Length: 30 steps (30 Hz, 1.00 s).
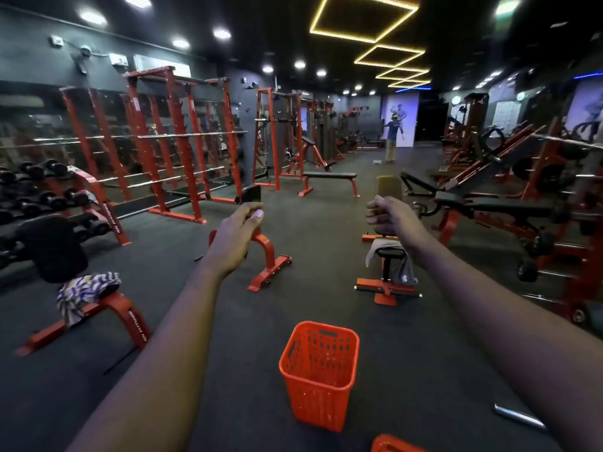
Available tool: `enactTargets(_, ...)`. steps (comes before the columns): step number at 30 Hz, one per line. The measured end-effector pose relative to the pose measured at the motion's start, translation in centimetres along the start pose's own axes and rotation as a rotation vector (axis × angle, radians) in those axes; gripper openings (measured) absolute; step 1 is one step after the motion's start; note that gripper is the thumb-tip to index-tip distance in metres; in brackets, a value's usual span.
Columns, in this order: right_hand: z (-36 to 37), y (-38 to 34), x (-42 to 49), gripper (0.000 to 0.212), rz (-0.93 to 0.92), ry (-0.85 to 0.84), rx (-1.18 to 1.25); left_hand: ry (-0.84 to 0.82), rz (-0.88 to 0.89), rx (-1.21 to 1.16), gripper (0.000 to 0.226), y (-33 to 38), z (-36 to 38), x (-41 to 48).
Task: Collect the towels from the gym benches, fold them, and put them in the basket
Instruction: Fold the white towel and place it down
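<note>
Head view: two towels hung down, striped purple-white cloth towel (86,291), grey cloth towel (403,272); one orange plastic basket (313,396) stood upright; left hand (236,234), right hand (388,215) were empty fists.

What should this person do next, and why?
Probably step left and lift the striped towel off its bench. The left hand and right hand hold nothing, the grey towel looks farther off, and the basket stands close by.

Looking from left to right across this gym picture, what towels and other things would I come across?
striped towel → orange basket → grey towel → black incline bench at the far right
</note>
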State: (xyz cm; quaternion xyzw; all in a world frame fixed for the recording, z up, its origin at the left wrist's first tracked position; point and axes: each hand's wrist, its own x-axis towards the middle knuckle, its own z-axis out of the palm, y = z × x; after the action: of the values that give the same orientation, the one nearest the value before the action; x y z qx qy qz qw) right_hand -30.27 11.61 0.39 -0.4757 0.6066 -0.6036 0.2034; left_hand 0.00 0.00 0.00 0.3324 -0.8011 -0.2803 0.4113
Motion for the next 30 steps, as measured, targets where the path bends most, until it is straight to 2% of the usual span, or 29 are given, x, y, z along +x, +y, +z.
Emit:
enactTargets(3, 2.1, 0.4, -0.3, 0.044, 0.013, -0.076, -0.020, 0.036, -0.019, -0.029, 0.036, -0.6, -1.1, -1.6)
enactTargets(8, 7.4, 0.9, -0.9, 0.037, 0.025, -0.188, 0.031, 0.132, -0.096, 0.023, 0.030, -2.9, -3.6, -5.5)
enactTargets(11, 10.9, 1.7, -1.0, 0.038, 0.009, -0.316, 0.076, 0.209, -0.174, 0.086, 0.041, -3.9, -5.2, -8.8)
enactTargets(15, 16.6, 2.9, -1.7, 0.023, 0.020, -0.494, 0.134, 0.318, -0.287, 0.164, 0.048, -4.2, -7.9, -14.4)
enactTargets(19, 22.3, 3.0, -4.3, 0.030, 0.027, -0.678, 0.168, 0.453, -0.380, 0.247, 0.025, -3.4, -10.3, -20.7)
enactTargets(21, 25.2, 2.7, -6.1, 0.034, 0.033, -0.766, 0.193, 0.520, -0.447, 0.282, 0.034, -3.0, -11.5, -24.1)
enactTargets(24, 29.7, 1.6, -9.6, 0.028, 0.033, -0.907, 0.225, 0.635, -0.533, 0.307, 0.047, -2.3, -13.4, -29.7)
enactTargets(28, 35.2, 0.4, -14.8, 0.020, 0.014, -1.053, 0.260, 0.761, -0.627, 0.332, 0.023, -1.1, -15.7, -36.4)
enactTargets(30, 38.0, -0.6, -17.9, 0.021, -0.004, -1.134, 0.252, 0.815, -0.669, 0.364, 0.025, -0.3, -17.3, -40.0)
